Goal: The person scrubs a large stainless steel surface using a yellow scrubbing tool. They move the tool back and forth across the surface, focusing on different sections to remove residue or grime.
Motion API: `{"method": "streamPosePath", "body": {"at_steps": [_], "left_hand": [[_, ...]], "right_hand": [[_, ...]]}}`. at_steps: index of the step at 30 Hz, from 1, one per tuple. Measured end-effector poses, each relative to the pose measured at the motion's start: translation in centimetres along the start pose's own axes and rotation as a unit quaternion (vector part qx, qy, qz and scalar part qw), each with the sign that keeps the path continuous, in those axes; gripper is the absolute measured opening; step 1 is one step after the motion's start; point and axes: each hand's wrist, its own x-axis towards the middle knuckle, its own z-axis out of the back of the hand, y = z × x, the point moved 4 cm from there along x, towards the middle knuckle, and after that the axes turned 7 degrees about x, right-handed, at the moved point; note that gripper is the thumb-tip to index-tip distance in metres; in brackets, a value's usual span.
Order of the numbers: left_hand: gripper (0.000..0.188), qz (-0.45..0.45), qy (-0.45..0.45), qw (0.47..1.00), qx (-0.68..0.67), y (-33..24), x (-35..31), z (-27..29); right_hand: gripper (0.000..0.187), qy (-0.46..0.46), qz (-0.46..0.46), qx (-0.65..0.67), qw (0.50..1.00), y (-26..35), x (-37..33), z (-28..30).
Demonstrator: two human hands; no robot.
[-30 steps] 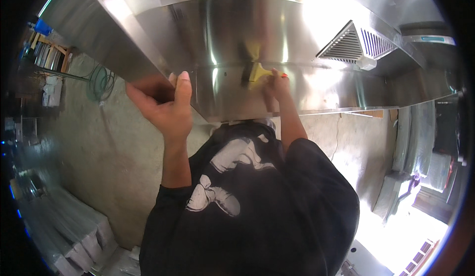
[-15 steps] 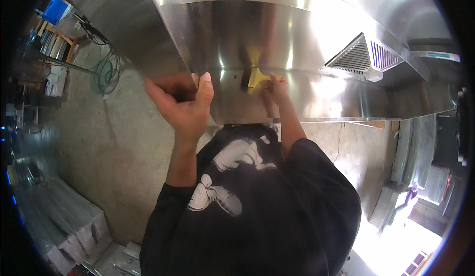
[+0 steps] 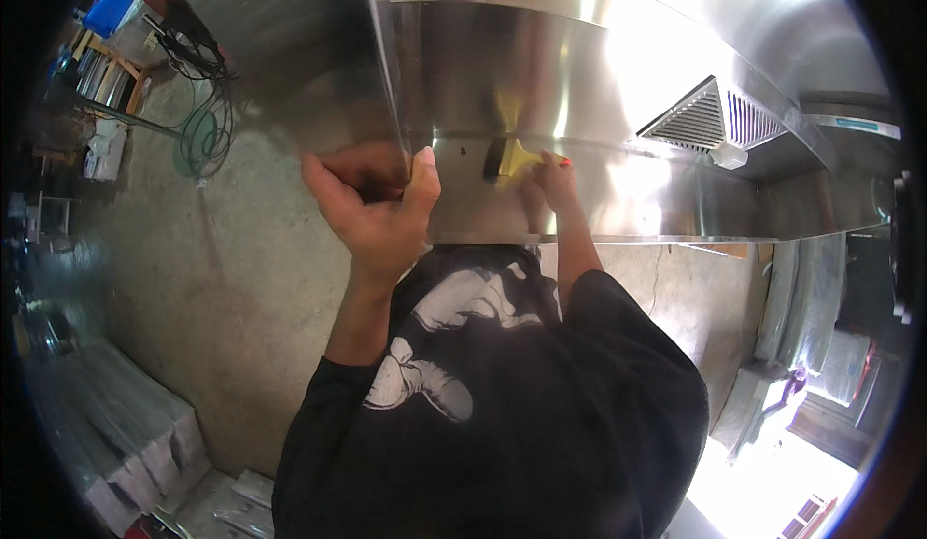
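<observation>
My right hand (image 3: 557, 182) is closed around the handle of a yellow brush (image 3: 517, 161), which has a dark head and a red handle tip. The dark end faces left, close to the inner wall of a stainless steel hood (image 3: 463, 75), and a yellow reflection shows in the metal. On the left, my left hand (image 3: 381, 220) is closed at the lower end of a steel side panel (image 3: 319, 66). The thumb lies on the inner side of the panel edge and the other fingers bend on its outer side, partly hidden.
Slatted metal filters (image 3: 710, 119) and a white fitting (image 3: 731, 156) sit at the hood's right. A coiled cable (image 3: 208, 138) lies on the concrete floor (image 3: 212, 278) at far left. Wrapped long parts (image 3: 130, 423) stand at lower left, with more wrapped pieces at right.
My right hand and the brush have shifted slightly right and down in the picture. The side panel and my left hand also appear further right.
</observation>
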Motion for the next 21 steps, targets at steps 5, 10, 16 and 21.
{"method": "streamPosePath", "body": {"at_steps": [5, 10, 16, 21], "left_hand": [[0.060, -0.010, 0.004, 1.000, 0.012, 0.0, -0.1, 0.3], [0.064, -0.012, 0.012, 1.000, 0.007, 0.2, -0.1, 0.2], [0.065, -0.016, 0.008, 1.000, -0.003, 0.1, -0.2, 0.3], [0.067, -0.015, 0.008, 1.000, 0.006, 0.1, -0.2, 0.3]], "right_hand": [[0.028, 0.051, 0.060, -0.100, 0.992, -0.1, -1.3, -2.0], [0.028, 0.021, -0.066, -0.018, 0.997, -0.9, -0.5, -2.9], [0.026, -0.048, -0.103, 0.119, 0.986, -2.7, 1.0, -0.4], [0.028, -0.036, -0.089, 0.183, 0.978, -5.6, 0.8, -3.3]]}}
